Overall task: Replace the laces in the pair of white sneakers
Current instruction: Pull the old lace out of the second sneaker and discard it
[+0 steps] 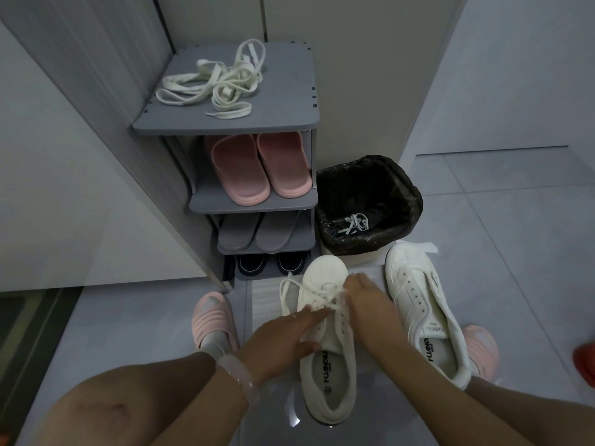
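Lying under both hands: left sneaker (325, 333).

A tangle of flat cream laces (212, 83) lies on top of the grey plastic shoe rack (299, 123). Right of the rack stands the black-lined square bin (405, 188), a used white lace (355, 223) inside. Before them, on the floor, lie two white leather sneakers: the left sneaker (325, 358) and, beside it, the right sneaker (418, 300).

1 head-worn wide-angle view looks steeply down and forward, close over the floor (502, 220) and shoe rack (225, 123).
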